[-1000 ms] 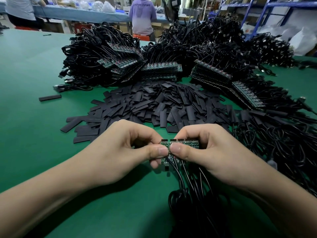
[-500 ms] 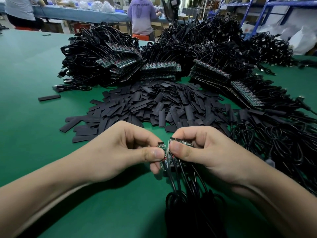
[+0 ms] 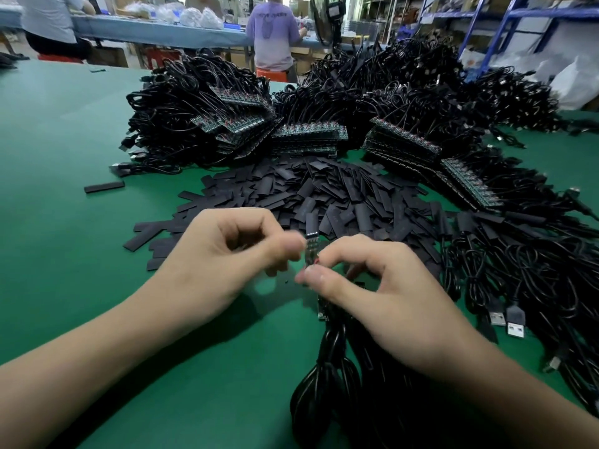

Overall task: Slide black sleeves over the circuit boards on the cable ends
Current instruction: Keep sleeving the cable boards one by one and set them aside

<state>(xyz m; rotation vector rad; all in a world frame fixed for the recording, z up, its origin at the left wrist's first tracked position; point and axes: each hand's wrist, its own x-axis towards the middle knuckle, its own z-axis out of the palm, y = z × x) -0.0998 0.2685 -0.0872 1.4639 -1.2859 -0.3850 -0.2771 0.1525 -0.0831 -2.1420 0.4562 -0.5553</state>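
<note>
One wide-angle camera sits on the person's head, facing forward and down over the green table (straight lines lean near the edges). It is close to the left hand and right hand, which fill the lower middle; the cable heaps lie well beyond.

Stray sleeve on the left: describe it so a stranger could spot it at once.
On the green table, find the heap of black sleeves in the middle. Look left, in front of the leftmost cable bundle. One flat sleeve lies alone there on bare green, touching no other.
</note>
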